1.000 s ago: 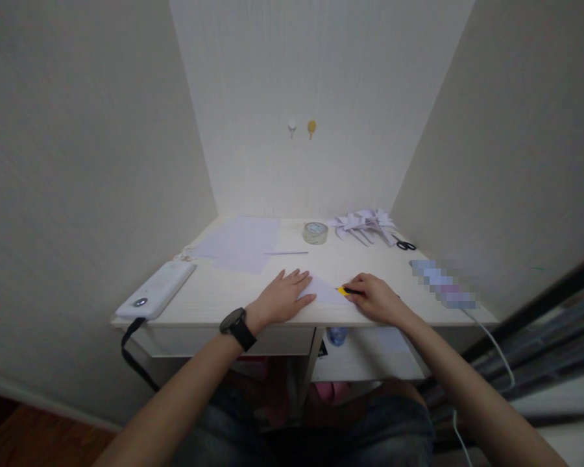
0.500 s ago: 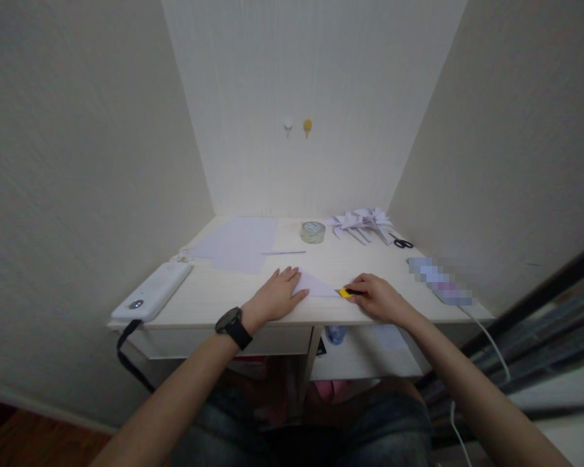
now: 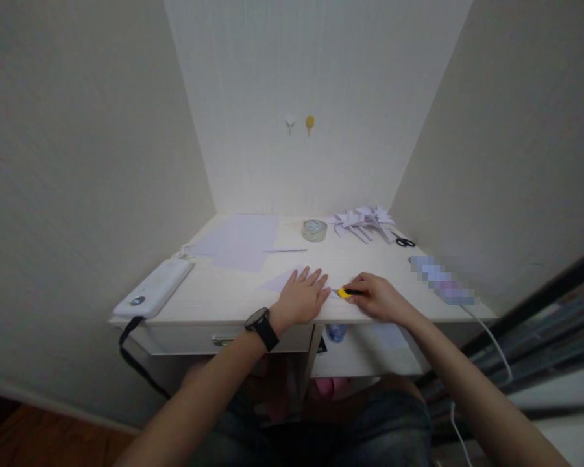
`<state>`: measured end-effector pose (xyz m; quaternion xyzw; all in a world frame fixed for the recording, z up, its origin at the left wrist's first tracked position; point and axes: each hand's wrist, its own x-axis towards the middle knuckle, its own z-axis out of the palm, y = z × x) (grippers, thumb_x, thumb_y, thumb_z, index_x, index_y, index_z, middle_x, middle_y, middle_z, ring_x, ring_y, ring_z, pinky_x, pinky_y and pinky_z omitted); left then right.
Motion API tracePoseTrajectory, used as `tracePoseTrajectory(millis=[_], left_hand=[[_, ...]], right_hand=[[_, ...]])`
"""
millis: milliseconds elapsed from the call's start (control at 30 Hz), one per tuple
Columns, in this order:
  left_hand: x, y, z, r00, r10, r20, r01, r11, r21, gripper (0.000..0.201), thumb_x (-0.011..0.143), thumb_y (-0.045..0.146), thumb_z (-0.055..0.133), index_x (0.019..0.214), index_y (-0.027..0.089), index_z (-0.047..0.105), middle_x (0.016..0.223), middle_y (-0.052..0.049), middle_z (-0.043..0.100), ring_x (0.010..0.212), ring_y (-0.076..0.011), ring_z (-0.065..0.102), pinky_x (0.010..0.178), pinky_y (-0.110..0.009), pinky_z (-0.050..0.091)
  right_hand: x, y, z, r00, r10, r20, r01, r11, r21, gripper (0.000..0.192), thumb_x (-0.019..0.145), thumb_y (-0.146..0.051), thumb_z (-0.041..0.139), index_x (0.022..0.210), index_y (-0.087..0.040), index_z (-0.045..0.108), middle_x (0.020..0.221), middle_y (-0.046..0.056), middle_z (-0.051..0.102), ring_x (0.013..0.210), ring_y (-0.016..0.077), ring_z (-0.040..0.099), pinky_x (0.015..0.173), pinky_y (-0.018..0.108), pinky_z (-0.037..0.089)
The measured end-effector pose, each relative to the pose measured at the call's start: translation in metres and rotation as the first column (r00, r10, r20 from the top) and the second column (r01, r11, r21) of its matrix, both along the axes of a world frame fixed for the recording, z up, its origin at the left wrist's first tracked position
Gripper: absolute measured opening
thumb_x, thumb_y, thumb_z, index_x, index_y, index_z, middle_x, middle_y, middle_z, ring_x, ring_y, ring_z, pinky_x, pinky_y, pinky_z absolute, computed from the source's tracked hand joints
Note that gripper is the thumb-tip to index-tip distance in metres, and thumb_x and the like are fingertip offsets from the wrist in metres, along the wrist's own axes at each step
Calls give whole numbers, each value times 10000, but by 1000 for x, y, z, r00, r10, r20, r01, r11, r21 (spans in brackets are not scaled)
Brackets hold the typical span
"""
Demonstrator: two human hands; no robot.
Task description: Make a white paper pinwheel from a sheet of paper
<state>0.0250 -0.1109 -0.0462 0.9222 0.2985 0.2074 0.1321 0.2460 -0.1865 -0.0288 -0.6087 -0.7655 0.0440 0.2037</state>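
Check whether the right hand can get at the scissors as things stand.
Probably yes: the scissors lie beyond the right hand, with bare desk showing between them. The yellow cutter in that hand is the likely hitch; it may need setting down first.

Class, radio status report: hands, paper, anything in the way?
Left hand flat on paper. Right hand gripping yellow cutter, blade toward left hand. Tape roll farther back.

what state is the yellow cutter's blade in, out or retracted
Out: a grey blade shows beyond the yellow cutter in the right hand.

A black wristwatch [image 3: 261, 328] and blue denim [image 3: 392, 425] are worn.
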Motion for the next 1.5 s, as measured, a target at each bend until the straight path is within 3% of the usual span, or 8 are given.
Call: tracePoseTrajectory(millis=[133,267,900,1033,1233,1500], left_hand=[[2,-4,3,980,78,-185,-54,990,132,536,1015,405,293,1475,179,448,1564,-102,391,1457,-375,300,1176,-583,220],[3,-7,6,956,123,-268,-69,977,200,571,1023,433,220,1503,182,404,1586,-64,354,1460,-370,292,1179,-569,248],[5,-9,1,956,198,-218,-146,961,233,581,1012,491,256,1490,219,442,1570,-78,385,1447,-390,311,1176,-562,259],[5,-9,1,955,203,-215,-148,958,246,572,1013,487,261,1484,224,451,1565,-76,393,1446,-378,320,1175,-557,264],[5,-9,0,958,198,-210,-138,954,268,553,1015,464,281,1479,220,456,1562,-80,396,1447,-377,321,1168,-571,273],[-5,-2,4,963,149,-226,-82,956,282,521,1026,413,278,1507,257,405,1583,-104,355,1457,-380,298,1155,-595,277]], right_hand=[[1,-1,-3,1000,9,-12,-9,1000,17,279,850,-274,662,1098,-202,767,983,102,714,901,237,649,816,336,489],[-2,-3,-4,999,-11,-32,11,1000,17,275,847,-254,665,1096,-196,767,978,98,715,901,238,651,793,332,492],[-3,-10,-5,996,-29,-87,32,999,32,273,840,-263,652,1082,-207,765,989,88,715,912,229,650,804,330,490],[-14,-7,-7,986,-154,-56,157,986,57,294,843,-393,662,1043,-206,770,999,91,723,929,239,645,822,332,467],[-47,0,-10,905,-425,26,418,897,144,315,878,-477,602,825,-191,724,859,95,714,840,243,632,710,326,401],[-53,0,-12,872,-481,86,463,870,170,283,880,-462,595,766,-204,626,829,66,679,806,222,604,677,320,340]])
